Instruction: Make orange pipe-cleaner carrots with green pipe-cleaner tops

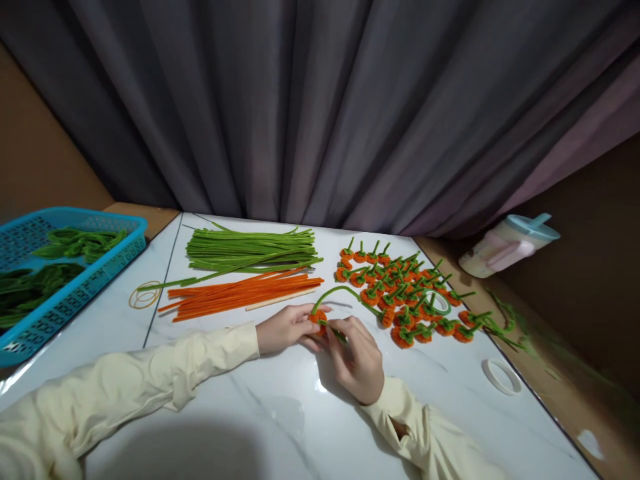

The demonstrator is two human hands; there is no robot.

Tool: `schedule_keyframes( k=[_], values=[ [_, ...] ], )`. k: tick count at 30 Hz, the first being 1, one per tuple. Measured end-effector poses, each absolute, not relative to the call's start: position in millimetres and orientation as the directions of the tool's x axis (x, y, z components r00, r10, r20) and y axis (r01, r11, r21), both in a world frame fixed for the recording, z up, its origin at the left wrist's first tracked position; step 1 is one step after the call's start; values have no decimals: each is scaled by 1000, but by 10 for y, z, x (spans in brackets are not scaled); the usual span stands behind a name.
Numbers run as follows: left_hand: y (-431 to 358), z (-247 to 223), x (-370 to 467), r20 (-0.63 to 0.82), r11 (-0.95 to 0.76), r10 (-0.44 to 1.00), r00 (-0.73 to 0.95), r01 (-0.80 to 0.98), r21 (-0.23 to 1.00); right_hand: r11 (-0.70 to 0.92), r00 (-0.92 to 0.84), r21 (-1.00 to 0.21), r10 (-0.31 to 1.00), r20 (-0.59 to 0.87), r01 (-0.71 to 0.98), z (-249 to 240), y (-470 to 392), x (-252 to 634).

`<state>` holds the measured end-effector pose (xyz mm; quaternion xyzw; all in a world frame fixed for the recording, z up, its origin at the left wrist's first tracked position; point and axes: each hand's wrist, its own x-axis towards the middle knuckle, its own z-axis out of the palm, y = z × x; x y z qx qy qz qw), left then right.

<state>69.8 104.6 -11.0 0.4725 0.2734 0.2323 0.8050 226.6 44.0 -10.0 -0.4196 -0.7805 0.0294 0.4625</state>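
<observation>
Between my hands is a small orange pumpkin-like piece (317, 319) with a long green stem (336, 289) that arches up and to the right. My left hand (286, 328) grips the orange piece from the left. The fingers of my right hand (357, 357) pinch a green stem part at its right side. Just beyond lie a bundle of orange pipe cleaners (235, 295) and a larger bundle of green pipe cleaners (250, 250). To the right, several finished-looking orange pieces with green tops (400, 287) are spread in a cluster.
A blue basket (127, 243) with green leaf shapes stands at the left. Rubber bands (145, 295) lie near it. A white tape ring (501, 377) is at the right, another (437, 302) among the orange pieces. A lidded cup (505, 247) stands back right, before a dark curtain (280, 113).
</observation>
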Motion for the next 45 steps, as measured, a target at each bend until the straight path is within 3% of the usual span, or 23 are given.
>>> schedule_keyframes(
  k=[6,17,23,25,28,31,34,41,45],
  values=[
    [1107,-56,684,-249,537,590,768,-143,831,601,-142,-492,712,688,630,-62,449,2261],
    [1069,-51,708,-156,359,584,797,-80,930,554,-122,-621,792,598,554,-29,510,2280],
    [1066,-71,709,-178,331,586,791,-33,943,499,-70,-686,832,551,529,-24,523,2271],
    [1071,-57,706,-173,349,571,802,-47,936,532,-85,-631,798,596,565,-9,518,2283],
    [1088,-22,688,-162,393,526,835,-70,917,589,-193,-434,717,670,682,16,511,2314],
    [1121,8,660,-154,396,433,888,-34,918,589,-326,-226,681,655,776,32,507,2339],
    [1153,19,638,-185,328,339,922,68,942,611,-433,-111,666,608,784,37,504,2341],
    [1169,27,618,-317,421,383,868,141,896,655,-461,-125,641,614,745,27,494,2324],
    [1193,49,590,-291,479,351,890,97,873,663,-425,-166,631,649,730,14,481,2327]
  ],
)
